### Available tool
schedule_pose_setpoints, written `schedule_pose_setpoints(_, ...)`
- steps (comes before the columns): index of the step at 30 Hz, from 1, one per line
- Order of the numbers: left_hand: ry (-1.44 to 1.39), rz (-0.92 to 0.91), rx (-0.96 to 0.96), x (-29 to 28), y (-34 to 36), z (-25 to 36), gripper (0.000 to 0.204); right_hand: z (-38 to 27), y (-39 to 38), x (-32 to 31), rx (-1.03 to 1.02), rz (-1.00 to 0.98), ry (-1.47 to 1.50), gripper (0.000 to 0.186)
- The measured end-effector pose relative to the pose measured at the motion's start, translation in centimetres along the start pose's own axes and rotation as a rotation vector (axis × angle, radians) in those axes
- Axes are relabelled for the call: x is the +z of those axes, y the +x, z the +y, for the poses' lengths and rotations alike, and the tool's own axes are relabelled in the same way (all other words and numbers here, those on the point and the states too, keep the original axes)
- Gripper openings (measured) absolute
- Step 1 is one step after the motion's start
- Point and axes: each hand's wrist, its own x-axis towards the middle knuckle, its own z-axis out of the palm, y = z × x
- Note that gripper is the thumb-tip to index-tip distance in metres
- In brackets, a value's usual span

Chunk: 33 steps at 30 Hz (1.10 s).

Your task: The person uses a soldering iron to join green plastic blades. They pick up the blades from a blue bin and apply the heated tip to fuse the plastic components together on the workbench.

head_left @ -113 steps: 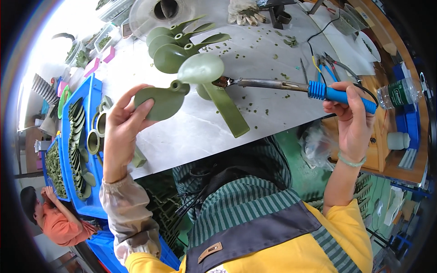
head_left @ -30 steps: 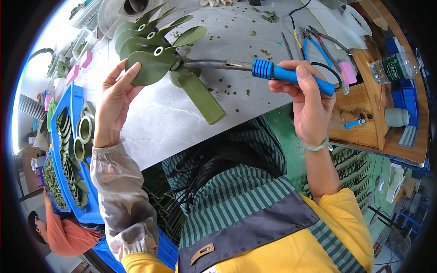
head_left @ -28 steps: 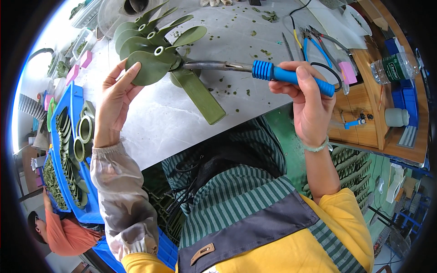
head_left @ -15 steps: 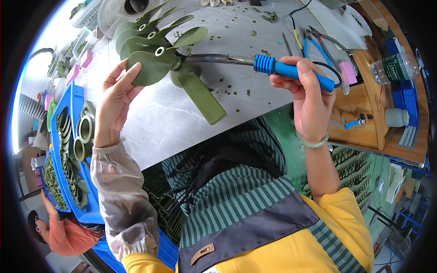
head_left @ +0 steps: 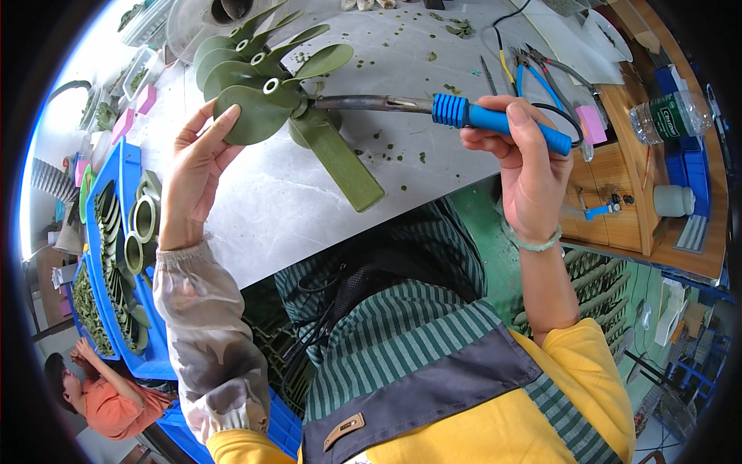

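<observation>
My left hand (head_left: 195, 166) pinches a rounded blade of an olive-green propeller-shaped part (head_left: 259, 116) between thumb and fingers. This part has a pale-rimmed round hub and a long flat blade pointing toward me. Several like it line up behind it, hubs in a row. My right hand (head_left: 533, 166) is closed around the blue handle of a soldering iron (head_left: 495, 118). The iron's dark metal shaft reaches left, its end at the part's edge beside the hub. Whether the tip touches or stops just short, I cannot tell.
Small green scraps (head_left: 402, 155) dot the pale table (head_left: 255, 224). Pliers (head_left: 545, 77) lie at the right back, near a pink block (head_left: 592, 124) and a plastic bottle (head_left: 671, 116). Blue bins (head_left: 158, 332) of green parts stand at left, with a co-worker (head_left: 116, 406) beyond them.
My right hand and the soldering iron have shifted very slightly right. My left hand and the green part stay put. The co-worker's hands have come up nearer the head.
</observation>
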Motion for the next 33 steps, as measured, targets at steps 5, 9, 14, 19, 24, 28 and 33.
schedule_pose_setpoints(5, -0.003, 0.002, -0.001, 0.1, 0.0, 0.0, 0.026, -0.3, -0.1, 0.0, 0.006, -0.010, -0.005, 0.027)
schedule_pose_setpoints(9, 0.000, -0.004, -0.001, -0.1, 0.0, 0.0, 0.027, -0.3, -0.2, 0.0, 0.013, -0.018, -0.006, 0.027)
schedule_pose_setpoints(14, 0.008, -0.009, 0.002, -0.1, 0.0, 0.0, 0.026, 0.0, -0.1, 0.0, 0.032, 0.005, 0.021, 0.027)
schedule_pose_setpoints(19, 0.011, -0.006, -0.004, -0.1, 0.0, 0.1, 0.027, 0.3, 0.2, -0.1, 0.034, 0.017, 0.008, 0.026)
schedule_pose_setpoints(24, 0.009, -0.001, -0.001, 0.1, 0.0, 0.1, 0.027, 0.7, 0.4, -0.3, 0.032, 0.026, 0.044, 0.026)
schedule_pose_setpoints(28, 0.008, -0.005, 0.001, -0.1, 0.0, 0.0, 0.027, 0.7, 0.4, -0.2, 0.034, 0.030, 0.045, 0.026)
schedule_pose_setpoints(33, 0.016, 0.005, -0.003, -0.2, 0.1, -0.1, 0.026, 0.6, 0.3, -0.2, 0.038, 0.028, 0.061, 0.025)
